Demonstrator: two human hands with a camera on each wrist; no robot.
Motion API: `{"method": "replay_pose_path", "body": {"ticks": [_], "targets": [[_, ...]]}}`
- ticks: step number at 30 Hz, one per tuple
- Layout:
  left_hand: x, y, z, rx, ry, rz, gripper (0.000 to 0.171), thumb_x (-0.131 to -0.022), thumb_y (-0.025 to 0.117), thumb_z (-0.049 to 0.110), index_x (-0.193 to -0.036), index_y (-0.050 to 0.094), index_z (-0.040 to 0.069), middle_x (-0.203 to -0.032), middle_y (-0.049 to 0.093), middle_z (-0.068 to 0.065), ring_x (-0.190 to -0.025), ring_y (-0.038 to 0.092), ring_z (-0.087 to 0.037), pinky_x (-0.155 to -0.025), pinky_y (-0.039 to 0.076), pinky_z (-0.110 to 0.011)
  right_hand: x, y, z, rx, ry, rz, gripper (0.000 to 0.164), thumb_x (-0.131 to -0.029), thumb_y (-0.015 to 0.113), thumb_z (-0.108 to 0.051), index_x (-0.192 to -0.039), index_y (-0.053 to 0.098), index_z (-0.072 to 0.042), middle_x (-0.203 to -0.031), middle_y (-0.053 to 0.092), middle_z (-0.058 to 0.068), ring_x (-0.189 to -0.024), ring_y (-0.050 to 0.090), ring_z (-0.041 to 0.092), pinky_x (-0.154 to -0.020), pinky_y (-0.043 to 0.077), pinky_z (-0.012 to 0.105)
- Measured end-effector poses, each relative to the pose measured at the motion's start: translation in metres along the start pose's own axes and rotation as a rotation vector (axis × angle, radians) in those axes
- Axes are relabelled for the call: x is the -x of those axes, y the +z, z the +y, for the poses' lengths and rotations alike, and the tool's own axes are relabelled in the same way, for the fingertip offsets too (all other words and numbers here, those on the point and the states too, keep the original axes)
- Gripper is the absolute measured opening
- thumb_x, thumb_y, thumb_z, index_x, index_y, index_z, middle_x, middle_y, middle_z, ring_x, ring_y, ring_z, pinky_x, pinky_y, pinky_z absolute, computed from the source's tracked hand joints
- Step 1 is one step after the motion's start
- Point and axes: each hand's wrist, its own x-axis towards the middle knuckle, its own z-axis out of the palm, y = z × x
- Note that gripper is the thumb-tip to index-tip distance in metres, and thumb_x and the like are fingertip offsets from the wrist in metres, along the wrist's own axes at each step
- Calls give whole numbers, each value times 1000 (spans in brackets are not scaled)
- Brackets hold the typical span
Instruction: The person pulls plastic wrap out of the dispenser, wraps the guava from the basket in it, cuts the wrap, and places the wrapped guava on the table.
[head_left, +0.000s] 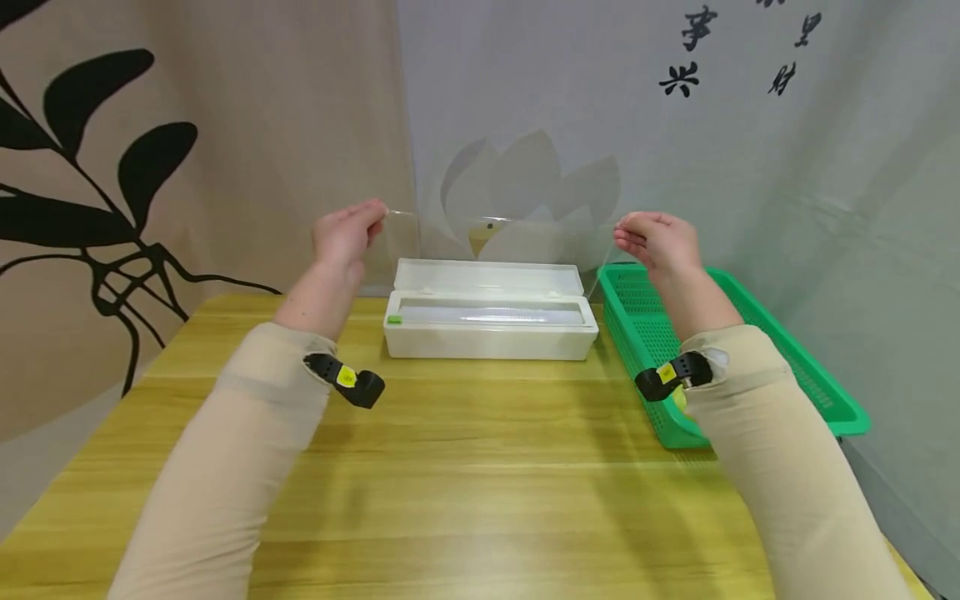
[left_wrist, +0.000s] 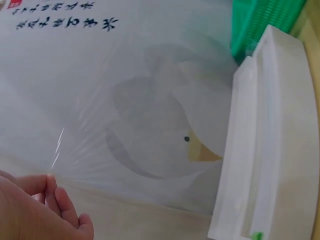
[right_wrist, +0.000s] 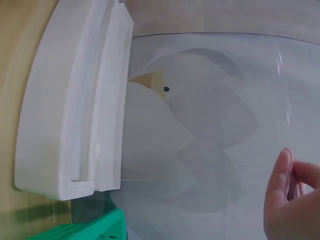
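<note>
Closest to my head view, two pale sleeves (head_left: pixel 217 467) reach in from the lower left and lower right of the frame. Beyond them I see a hanging cloth (head_left: pixel 510 83) filling the upper part, its lotus print near the middle, and a wooden table (head_left: pixel 480 483) across the lower half. A green basket (head_left: pixel 626 333) sits at right, partly under the right forearm. Clear film (head_left: pixel 510 237) spans the centre, drawn up between the hands from the white box (head_left: pixel 491 342) below it, whose lid stands open at the back. At centre left I have the left hand (head_left: pixel 347 233), thumb and finger together, pinching one corner of the film; at centre right, the right hand (head_left: pixel 660 242) pinches the other. A black wrist camera (head_left: pixel 360 387) shows at each cuff. Smallest, a green tab (head_left: pixel 394 319) marks the box's left end.
</note>
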Motion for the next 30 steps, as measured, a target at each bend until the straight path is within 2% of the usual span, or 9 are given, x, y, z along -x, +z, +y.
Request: {"method": "replay_pose_path", "body": {"ticks": [3, 7, 16, 23, 30], "targets": [[2, 0, 5, 28, 16, -6, 21, -87, 64, 11, -108, 65, 11, -109, 60, 4, -85, 52, -7, -87, 44, -17, 3, 0, -7, -13, -6, -1, 4, -90, 58, -6, -87, 60, -5, -69, 66, -2, -63, 64, 8, -64, 55, 16], [7, -2, 15, 59, 12, -33, 7, -86, 65, 9, -92, 65, 15, -96, 58, 7, -82, 52, -6, -83, 44, -16, 4, 1, -13, -48, -19, 4, 6, -89, 60, -5, -83, 62, -6, -68, 67, 0, -62, 64, 9, -63, 55, 16], [16, -4, 27, 102, -5, -79, 14, -86, 66, 13, -100, 66, 13, -99, 59, 6, -85, 52, -8, -85, 43, -16, 11, 2, -27, -114, -35, 19, 5, -88, 61, -3, -83, 62, -4, -70, 67, 4, -63, 65, 11, -61, 55, 18], [22, -4, 37, 137, 6, -119, 6, -86, 67, 12, -91, 67, 14, -98, 60, 5, -84, 52, -8, -79, 44, -16, 14, 1, -38, -168, -46, 12, 4, -85, 63, -1, -81, 63, -2, -71, 68, 6, -62, 66, 13, -60, 56, 19], [26, -2, 44, 169, -2, -125, 13, -83, 70, 13, -96, 68, 14, -102, 61, 4, -87, 52, -9, -86, 43, -16, 17, 0, -48, -198, -35, 13, 4, -82, 68, -2, -82, 64, -2, -72, 69, 7, -64, 66, 14, -59, 56, 21]]}}
